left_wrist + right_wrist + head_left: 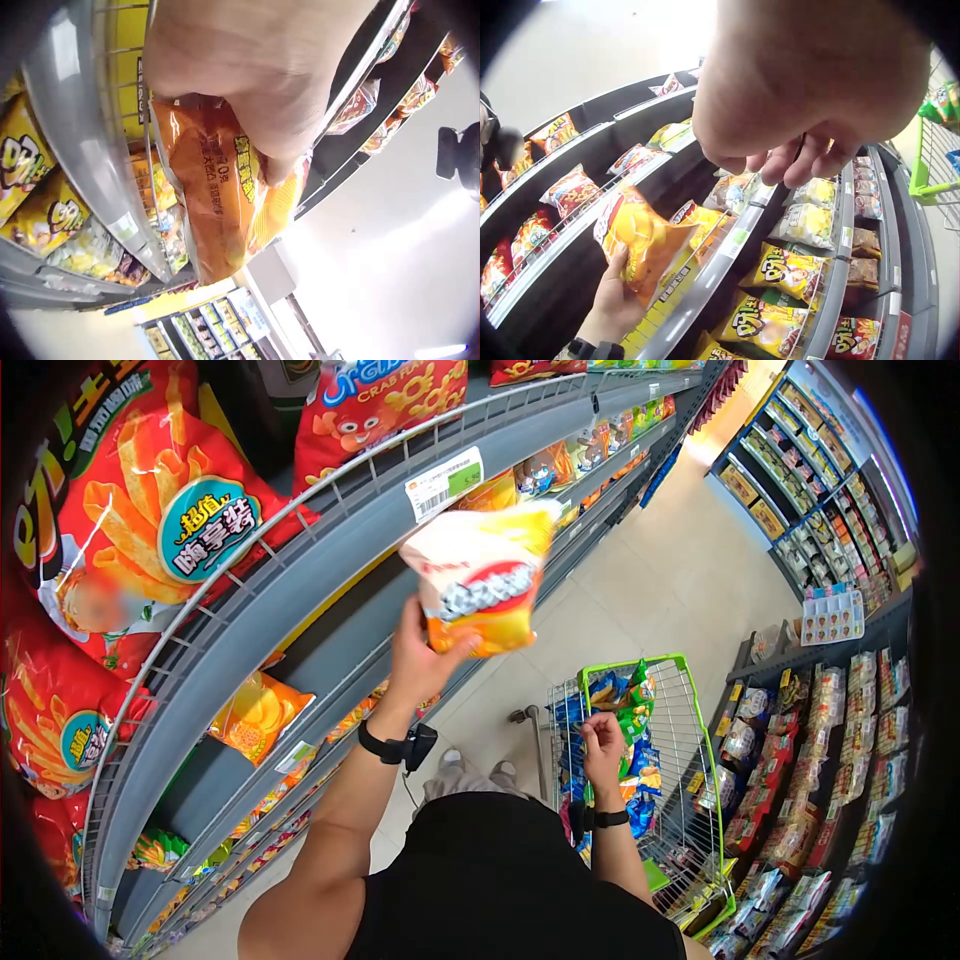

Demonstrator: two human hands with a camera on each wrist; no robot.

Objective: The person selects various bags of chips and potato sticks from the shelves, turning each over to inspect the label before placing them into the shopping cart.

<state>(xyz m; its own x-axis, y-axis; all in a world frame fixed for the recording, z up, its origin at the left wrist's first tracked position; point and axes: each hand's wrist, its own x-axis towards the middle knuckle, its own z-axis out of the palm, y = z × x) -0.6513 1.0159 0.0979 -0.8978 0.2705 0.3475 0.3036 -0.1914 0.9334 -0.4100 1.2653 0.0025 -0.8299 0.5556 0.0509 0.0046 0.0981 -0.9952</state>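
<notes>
My left hand [422, 662] grips an orange, yellow and white bag of chips [478, 585] by its lower edge, in front of the shelf rail. The left wrist view shows the bag's orange back [214, 191] with the thumb pressed against it. Its yellow-orange side also appears in the right wrist view, raised beside a wire shelf guard [712, 236]. My right hand [602, 748] hovers over the shopping cart [690, 690], its fingers loosely curled and holding nothing. Several blue and green snack bags [640, 760] lie in the cart.
Curved grey shelves [290, 550] with wire guards run along the left, stocked with large red chip bags [150, 520]. A lower tier holds an orange bag [260, 715]. Racks of packaged snacks [800, 780] stand right of the cart. The tiled aisle floor [640, 580] stretches ahead.
</notes>
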